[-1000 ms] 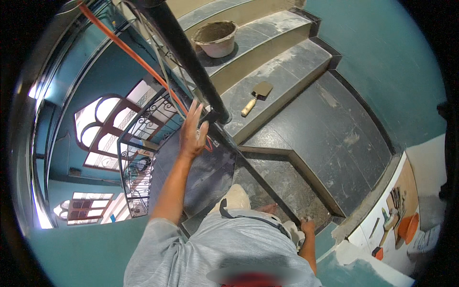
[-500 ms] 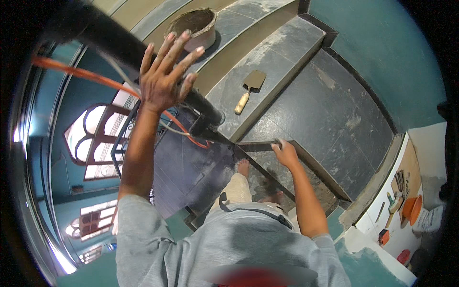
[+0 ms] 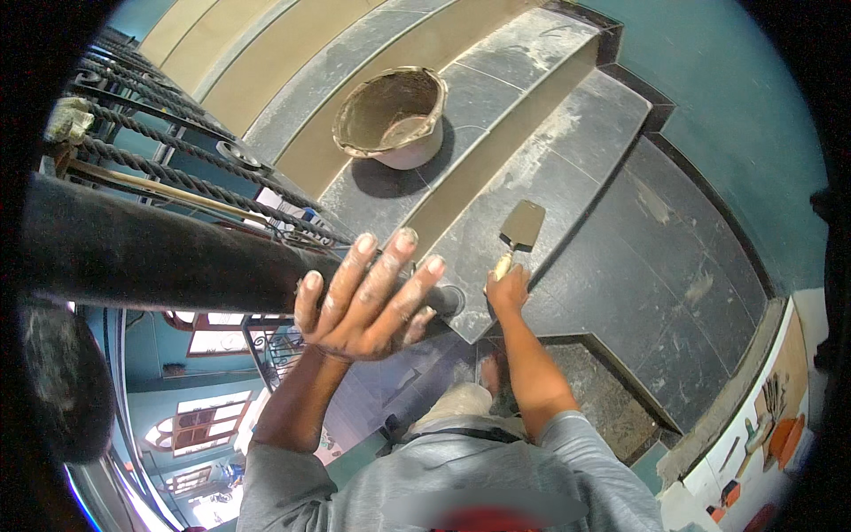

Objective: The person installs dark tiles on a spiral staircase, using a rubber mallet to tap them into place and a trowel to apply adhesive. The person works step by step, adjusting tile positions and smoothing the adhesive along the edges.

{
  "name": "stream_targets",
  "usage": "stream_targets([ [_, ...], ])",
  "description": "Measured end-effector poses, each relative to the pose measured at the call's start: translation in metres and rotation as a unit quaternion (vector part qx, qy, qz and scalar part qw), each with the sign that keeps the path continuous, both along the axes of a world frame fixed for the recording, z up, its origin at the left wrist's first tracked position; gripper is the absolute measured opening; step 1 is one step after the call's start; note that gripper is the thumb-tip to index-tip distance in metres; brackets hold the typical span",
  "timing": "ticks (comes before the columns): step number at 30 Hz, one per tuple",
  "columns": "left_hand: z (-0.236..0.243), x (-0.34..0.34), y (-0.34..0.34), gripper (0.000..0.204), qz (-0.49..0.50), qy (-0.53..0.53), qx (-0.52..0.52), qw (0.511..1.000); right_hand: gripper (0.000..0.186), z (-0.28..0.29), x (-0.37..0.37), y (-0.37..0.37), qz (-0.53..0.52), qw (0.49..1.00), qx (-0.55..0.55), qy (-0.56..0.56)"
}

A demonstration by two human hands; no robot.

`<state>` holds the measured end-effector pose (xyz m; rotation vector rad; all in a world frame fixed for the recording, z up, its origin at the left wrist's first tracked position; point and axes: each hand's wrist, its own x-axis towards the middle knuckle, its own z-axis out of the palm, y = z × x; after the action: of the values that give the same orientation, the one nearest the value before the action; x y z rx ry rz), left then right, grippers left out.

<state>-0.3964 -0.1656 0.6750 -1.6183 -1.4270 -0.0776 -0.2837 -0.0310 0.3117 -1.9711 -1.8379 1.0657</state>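
On the dark grey tiled step, a trowel [image 3: 522, 223] lies with its flat blade pointing away from me. My right hand [image 3: 509, 291] is closed around the lower end of its pale handle. My left hand [image 3: 368, 306], dusted with pale powder, is raised with its fingers apart and holds nothing. Behind it runs a thick black pipe [image 3: 177, 238], part of a handrail; whether the palm touches it I cannot tell. A mortar-crusted bucket [image 3: 417, 154] stands one step higher, with grey residue inside.
Curved steps with beige risers [image 3: 470, 184] climb away to the upper left. Twisted black iron railing bars [image 3: 146, 137] are at the left. Several hand tools lie on a white ledge [image 3: 700, 474] at the lower right. A teal wall [image 3: 736, 97] bounds the right side.
My right hand has moved forward from beside the lower landing and taken hold of the trowel's handle. My view has shifted toward the steps, and my left hand appears lower and closer.
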Motion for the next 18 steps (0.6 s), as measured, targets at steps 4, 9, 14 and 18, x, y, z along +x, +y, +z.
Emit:
stream_targets([
  [4, 0.000, -0.003, 0.002, 0.042, -0.034, 0.010, 0.002, 0.999, 0.062, -0.004, -0.017, 0.002, -0.025, 0.999, -0.003, -0.045],
  [9, 0.001, -0.004, 0.000, 0.042, -0.024, 0.008, -0.016, 1.000, 0.062, -0.020, -0.018, 0.011, -0.092, 0.996, 0.015, -0.011],
  [14, 0.001, -0.005, -0.003, 0.041, -0.023, 0.000, -0.025, 0.999, 0.050, 0.002, 0.004, 0.052, -0.090, 0.981, 0.059, 0.158],
  [18, -0.001, -0.005, -0.001, 0.041, -0.027, -0.012, -0.002, 1.000, 0.046, 0.091, -0.001, 0.092, -0.057, 0.936, 0.101, 0.333],
])
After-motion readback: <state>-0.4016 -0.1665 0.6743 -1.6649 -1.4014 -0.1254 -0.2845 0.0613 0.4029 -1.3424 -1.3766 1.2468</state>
